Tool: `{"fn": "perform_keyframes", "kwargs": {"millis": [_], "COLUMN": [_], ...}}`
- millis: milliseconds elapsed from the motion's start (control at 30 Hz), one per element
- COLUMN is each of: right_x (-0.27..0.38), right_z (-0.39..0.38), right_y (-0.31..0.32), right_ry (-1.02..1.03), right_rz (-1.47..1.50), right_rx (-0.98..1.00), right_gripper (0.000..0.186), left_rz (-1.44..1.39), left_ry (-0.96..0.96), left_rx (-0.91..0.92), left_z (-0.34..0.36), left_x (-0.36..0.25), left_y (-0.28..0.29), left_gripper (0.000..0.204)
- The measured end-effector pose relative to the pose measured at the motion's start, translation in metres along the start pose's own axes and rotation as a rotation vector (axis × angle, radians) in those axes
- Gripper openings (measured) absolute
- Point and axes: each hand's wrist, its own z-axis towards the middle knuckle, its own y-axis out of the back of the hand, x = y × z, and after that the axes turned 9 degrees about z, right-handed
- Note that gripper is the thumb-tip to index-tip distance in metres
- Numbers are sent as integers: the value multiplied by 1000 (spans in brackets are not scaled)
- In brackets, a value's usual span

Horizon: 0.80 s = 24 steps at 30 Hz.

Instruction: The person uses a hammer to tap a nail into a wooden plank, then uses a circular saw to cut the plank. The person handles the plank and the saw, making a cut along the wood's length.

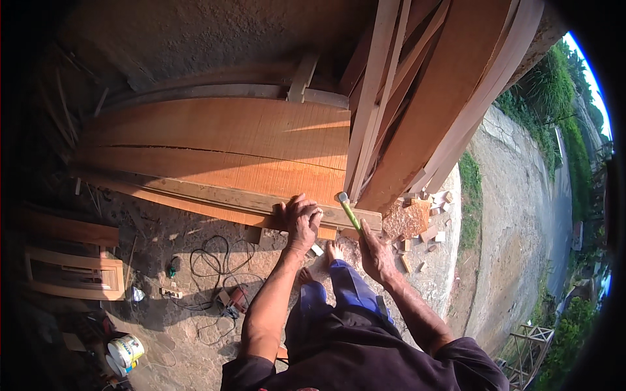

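My left hand (301, 221) has its fingers curled over a long weathered wooden batten (238, 201), which lies along the near side of wide reddish boards (215, 133). A long crack runs through the boards. My right hand (373, 251) is closed on a slim green-handled tool (352, 215) with a rounded silvery head, near the batten's right end. The tool's exact kind is unclear.
Long planks (437, 98) lean at the upper right. Wood offcuts (427, 234) litter the ground. Left are a framed panel (111, 280), cords (218, 260), a red power tool (235, 300) and a white bucket (124, 352). A road (557, 215) runs far right.
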Motion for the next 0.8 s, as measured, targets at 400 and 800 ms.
{"fn": "perform_keyframes", "kwargs": {"millis": [400, 800], "right_x": [5, 23], "right_z": [-7, -3], "right_y": [-13, -5], "right_ry": [103, 81], "right_rz": [-177, -338], "right_rx": [98, 147], "right_gripper": [70, 73], "left_rz": [72, 118], "left_ry": [-75, -60], "left_rx": [-21, -33], "left_z": [-5, -4], "left_x": [2, -5], "left_y": [-4, 0], "left_gripper": [7, 10]}}
